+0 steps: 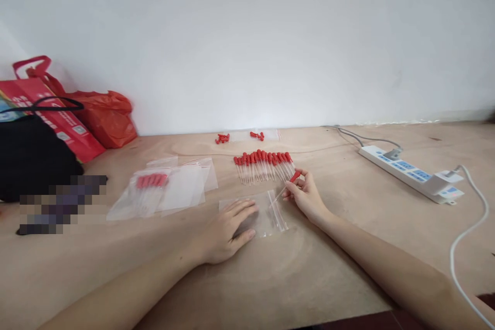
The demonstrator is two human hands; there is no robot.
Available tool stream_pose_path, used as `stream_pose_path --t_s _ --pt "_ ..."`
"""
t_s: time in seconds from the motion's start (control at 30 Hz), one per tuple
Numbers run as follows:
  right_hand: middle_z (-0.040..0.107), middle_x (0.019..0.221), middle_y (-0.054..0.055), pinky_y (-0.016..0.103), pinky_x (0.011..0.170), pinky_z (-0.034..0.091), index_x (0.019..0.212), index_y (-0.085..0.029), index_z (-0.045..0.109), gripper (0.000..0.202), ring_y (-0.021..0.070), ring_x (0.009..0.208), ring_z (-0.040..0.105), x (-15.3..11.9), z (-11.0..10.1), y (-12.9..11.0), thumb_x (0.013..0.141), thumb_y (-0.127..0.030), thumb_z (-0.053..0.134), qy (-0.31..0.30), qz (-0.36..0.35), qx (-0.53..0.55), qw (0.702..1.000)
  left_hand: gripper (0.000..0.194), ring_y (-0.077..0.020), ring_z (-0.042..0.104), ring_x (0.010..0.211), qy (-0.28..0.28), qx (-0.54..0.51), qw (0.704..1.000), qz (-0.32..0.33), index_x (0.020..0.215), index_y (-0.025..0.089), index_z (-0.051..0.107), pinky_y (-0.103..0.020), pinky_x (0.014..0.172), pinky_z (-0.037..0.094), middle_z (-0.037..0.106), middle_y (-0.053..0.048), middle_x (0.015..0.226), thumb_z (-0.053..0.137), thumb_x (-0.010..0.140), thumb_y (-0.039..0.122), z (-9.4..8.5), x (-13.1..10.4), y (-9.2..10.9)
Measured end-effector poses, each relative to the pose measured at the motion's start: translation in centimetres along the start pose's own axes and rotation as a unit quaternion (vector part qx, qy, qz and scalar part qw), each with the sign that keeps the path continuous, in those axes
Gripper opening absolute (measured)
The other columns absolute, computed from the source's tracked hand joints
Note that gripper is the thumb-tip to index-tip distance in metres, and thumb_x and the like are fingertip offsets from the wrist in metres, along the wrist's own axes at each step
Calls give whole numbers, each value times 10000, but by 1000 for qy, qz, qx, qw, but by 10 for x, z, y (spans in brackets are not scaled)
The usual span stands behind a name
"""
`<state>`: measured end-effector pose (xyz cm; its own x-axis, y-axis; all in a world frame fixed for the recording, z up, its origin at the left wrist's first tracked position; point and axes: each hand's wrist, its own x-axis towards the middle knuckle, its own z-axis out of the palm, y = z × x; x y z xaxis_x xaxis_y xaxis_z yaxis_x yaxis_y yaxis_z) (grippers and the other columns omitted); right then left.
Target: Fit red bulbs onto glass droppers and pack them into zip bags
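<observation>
My left hand (232,229) lies flat with its fingers stretched out on a clear zip-lock bag (265,219). Between the fingertips of my right hand (307,196) is a dropper (294,176) with a red rubber bulb. Its thin clear tip points down and left toward the bag's zip end; whether it has entered the mouth I cannot tell. Just beyond, a row of red-bulbed droppers (263,162) lies side by side on the wooden table (309,273). To the left, a bag holding several droppers (151,181) rests near flat clear bags (183,188).
Loose red bulbs (222,138) and more red bulbs (257,135) lie by the wall with a clear bag. A power strip (410,172) with a white cable (458,237) is at the right. A red bag (104,113) and a black bag (34,160) stand at the left.
</observation>
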<state>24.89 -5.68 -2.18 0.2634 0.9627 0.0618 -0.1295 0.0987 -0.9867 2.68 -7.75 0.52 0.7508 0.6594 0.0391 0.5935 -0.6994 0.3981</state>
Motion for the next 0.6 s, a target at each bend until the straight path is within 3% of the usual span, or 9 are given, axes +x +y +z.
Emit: stream_pose_path --t_s 0.13,0.27,0.4,0.6 --pt "483 599 -96 245 446 454 991 -227 295 525 94 452 519 -4 -2 -2 603 -372 616 3 0 10 1000 468 -227 301 1245 0 -8 1000 -22 1274 193 358 -428 1019 279 341 -71 1359 422 843 363 -2 -1 2" --pt "515 596 -81 272 508 478 924 -231 326 496 110 503 556 -8 -1 -2 588 -425 636 -34 41 33 998 479 -231 286 1255 -28 -31 997 -57 1309 177 301 -446 1012 281 322 -84 1369 370 864 339 -8 0 -1" --pt "545 622 -51 267 562 473 803 -199 432 417 94 535 557 -7 -3 -4 561 -440 671 -112 75 21 991 527 -240 293 1253 -45 -46 997 -35 1323 194 277 -445 997 301 318 -80 1371 429 829 302 -12 -2 -8" --pt "545 542 -53 201 472 391 668 -157 558 309 50 465 462 -3 -15 -10 503 -348 737 -261 73 -84 959 493 -240 322 1238 -2 -41 999 13 1292 212 333 -430 990 316 383 -78 1334 452 820 288 -6 -4 -13"
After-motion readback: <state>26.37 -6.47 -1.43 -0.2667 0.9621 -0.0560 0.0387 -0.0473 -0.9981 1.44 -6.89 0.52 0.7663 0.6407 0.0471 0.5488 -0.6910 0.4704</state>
